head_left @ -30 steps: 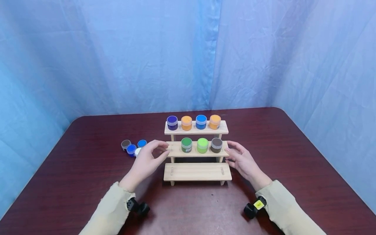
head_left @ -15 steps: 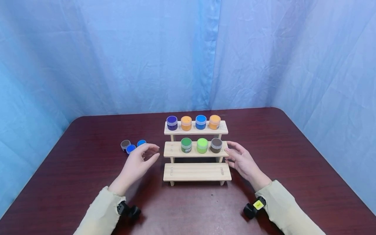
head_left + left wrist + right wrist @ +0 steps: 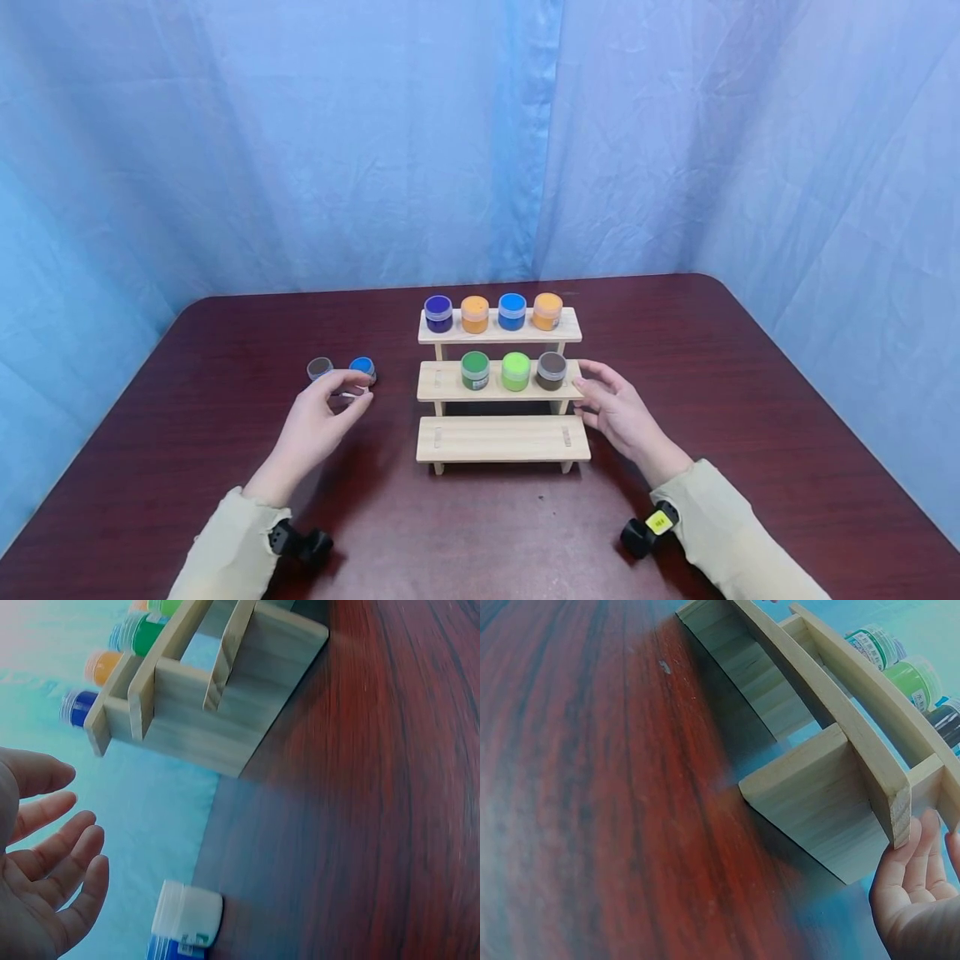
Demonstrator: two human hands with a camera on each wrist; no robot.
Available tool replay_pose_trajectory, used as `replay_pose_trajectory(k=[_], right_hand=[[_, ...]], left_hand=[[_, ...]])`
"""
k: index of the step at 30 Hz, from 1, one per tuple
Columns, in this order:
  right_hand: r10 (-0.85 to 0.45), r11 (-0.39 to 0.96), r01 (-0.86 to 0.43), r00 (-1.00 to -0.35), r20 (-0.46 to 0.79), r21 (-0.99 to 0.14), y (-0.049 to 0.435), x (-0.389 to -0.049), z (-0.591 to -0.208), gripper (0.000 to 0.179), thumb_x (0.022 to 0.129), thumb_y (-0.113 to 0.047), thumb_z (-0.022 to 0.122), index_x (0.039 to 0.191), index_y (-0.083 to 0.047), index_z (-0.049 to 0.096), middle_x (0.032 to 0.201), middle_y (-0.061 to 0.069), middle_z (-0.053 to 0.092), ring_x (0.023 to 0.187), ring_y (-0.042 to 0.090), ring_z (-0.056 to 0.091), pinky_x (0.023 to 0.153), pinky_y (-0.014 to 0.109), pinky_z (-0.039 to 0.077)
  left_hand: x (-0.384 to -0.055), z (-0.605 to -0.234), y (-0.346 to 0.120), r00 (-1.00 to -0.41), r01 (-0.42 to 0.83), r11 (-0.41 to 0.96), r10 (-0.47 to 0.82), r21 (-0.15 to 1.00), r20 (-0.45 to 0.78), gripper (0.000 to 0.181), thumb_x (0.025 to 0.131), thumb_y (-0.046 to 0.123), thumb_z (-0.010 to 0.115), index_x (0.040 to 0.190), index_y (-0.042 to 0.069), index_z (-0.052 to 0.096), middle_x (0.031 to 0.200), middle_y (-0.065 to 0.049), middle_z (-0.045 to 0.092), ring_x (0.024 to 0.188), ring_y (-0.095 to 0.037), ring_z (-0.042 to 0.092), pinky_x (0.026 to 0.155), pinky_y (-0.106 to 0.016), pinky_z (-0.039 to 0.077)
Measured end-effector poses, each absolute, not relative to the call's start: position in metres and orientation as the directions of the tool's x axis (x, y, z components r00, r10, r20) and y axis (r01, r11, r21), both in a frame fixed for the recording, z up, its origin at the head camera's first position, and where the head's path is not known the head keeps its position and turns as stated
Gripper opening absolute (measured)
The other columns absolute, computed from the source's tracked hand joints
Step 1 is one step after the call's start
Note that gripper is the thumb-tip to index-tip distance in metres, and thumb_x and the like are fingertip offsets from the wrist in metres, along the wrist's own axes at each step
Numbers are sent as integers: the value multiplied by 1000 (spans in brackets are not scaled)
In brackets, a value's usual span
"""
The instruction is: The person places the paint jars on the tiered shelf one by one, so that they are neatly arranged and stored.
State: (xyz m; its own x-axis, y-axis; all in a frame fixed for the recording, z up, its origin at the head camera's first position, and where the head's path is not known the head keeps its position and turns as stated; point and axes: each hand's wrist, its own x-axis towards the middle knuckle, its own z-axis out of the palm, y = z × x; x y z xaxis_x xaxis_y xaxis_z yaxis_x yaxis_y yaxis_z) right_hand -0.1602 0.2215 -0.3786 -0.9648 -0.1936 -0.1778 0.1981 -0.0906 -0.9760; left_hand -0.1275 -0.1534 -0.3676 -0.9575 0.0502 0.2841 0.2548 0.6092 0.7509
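A three-tier wooden shelf (image 3: 504, 439) stands mid-table with paint jars on its upper two steps. My right hand (image 3: 617, 410) holds the right end of the middle step, thumb at its top edge and fingers behind and below. To the left of the shelf, my left hand (image 3: 315, 425) hovers with fingers loosely bent over a small group of paint jars. Below it, a white paint jar (image 3: 187, 913) and a blue paint jar (image 3: 171, 949) show in the left wrist view, apart from the fingers. The head view has this white jar mostly hidden behind the hand.
On the top step sit purple, orange and blue jars (image 3: 512, 312); the middle step bears dark green, light green (image 3: 516, 372) and brown ones. A brown-lidded jar (image 3: 320, 367) and a blue-lidded jar (image 3: 363, 367) are on the table by the left hand. Blue curtains (image 3: 420, 150) surround the table.
My left hand has moved left, away from the middle step's left end to over the loose jars. The right hand stays at the shelf, and the jars stay where they were.
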Motion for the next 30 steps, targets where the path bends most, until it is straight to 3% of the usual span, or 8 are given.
replay_pose_trajectory(k=[9,17,30], right_hand=[[-192,-104,200,-965,-178,-974,222,-162,-383,41,95,-12,46,133,-6,32,89,-11,59,71,4,56,69,20,50],[-193,-96,203,-964,-181,-975,221,-163,-384,41,96,-13,46,134,-6,33,90,-11,60,71,4,56,70,20,50],[-201,-100,204,-963,-181,-974,222,-162,-383,40,95,-12,46,133,-7,34,88,-11,60,70,4,56,70,20,50]], left_hand=[[-127,-369,-165,-965,209,642,12,738,263,26,87,10,63,112,5,61,103,-11,65,92,-23,62,83,-40,54],[-131,-373,-171,-969,181,667,-6,723,248,26,86,10,63,112,3,61,107,-13,64,93,-23,61,81,-30,54],[-137,-379,-174,-982,143,682,5,717,191,29,86,9,63,114,0,58,108,-18,63,97,-30,62,86,-45,52]])
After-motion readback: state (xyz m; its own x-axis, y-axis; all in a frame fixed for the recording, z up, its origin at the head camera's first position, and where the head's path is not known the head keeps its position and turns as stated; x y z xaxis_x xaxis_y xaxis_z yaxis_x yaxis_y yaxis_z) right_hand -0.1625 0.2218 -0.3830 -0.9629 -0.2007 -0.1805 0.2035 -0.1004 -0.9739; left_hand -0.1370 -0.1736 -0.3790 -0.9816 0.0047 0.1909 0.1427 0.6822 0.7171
